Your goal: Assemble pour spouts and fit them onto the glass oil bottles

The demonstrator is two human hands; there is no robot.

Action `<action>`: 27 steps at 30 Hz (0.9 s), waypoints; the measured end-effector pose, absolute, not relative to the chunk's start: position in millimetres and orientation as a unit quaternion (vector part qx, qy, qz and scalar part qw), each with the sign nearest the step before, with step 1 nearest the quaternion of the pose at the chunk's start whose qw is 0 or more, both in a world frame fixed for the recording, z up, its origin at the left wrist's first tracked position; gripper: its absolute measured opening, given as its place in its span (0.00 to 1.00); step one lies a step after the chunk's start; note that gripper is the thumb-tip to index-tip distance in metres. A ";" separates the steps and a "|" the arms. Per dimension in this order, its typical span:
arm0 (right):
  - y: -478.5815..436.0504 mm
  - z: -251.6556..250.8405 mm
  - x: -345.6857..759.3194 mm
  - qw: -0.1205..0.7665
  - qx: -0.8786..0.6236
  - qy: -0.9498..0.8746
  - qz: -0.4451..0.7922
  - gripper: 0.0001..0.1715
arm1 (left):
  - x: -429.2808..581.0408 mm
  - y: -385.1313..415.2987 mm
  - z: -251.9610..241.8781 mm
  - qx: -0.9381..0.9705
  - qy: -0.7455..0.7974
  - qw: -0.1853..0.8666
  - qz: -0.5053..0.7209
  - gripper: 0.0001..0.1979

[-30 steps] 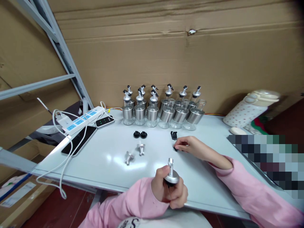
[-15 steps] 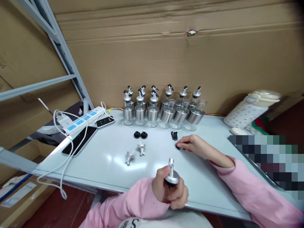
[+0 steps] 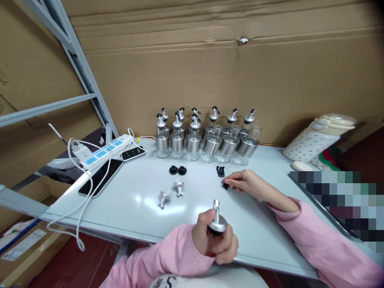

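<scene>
My left hand (image 3: 213, 242) is closed around a silver pourer spout (image 3: 217, 222) with a black base, its metal tube pointing up, just above the table's front edge. At the table surface, my right hand (image 3: 244, 181) has its fingertips together on a small black part (image 3: 225, 185), which is partly covered by the fingers. Just beyond those fingertips lie several slim black spout flaps (image 3: 220, 171) side by side. Two silver spout tops (image 3: 179, 189) rest left of centre, with two round black stoppers (image 3: 177, 170) behind them.
Glass bottles with steel bands (image 3: 193, 143) stand in rows at the back; some front-right ones are without pourers. A power strip (image 3: 105, 152), white cables, a phone (image 3: 101, 178) and a small device (image 3: 133, 153) lie left. A dotted flask (image 3: 318, 138) stands right.
My right hand's fingertips have shifted very slightly, and more of the small black part shows beneath them. My left hand keeps its hold on the pourer spout.
</scene>
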State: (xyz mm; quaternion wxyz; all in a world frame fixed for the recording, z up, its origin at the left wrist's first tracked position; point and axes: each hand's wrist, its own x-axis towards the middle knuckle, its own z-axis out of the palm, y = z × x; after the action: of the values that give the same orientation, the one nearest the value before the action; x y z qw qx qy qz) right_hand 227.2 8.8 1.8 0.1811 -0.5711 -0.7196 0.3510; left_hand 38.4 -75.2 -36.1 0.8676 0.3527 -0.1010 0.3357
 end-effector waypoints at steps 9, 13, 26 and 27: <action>9.7 -2.1 228.8 0.191 -0.570 -0.716 0.353 0.21 | 38.1 -75.3 -38.0 0.354 -0.084 0.870 0.331 0.31; 9.3 -0.2 228.5 0.179 -0.572 -0.720 0.350 0.20 | 38.3 -75.6 -40.0 0.354 -0.069 0.874 0.325 0.32; 6.5 6.5 218.4 0.164 -0.583 -0.728 0.322 0.23 | 39.2 -75.2 -34.1 0.342 -0.162 0.857 0.349 0.28; 6.5 6.6 218.6 0.164 -0.583 -0.728 0.323 0.23 | 39.3 -75.1 -34.3 0.339 -0.163 0.859 0.349 0.28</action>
State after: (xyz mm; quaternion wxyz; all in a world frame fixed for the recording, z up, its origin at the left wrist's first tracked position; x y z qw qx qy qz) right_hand 218.6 6.5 6.6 0.1636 -0.5827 -0.7276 0.3230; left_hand 39.3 -75.1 -34.3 0.8587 0.3387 -0.1626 0.3487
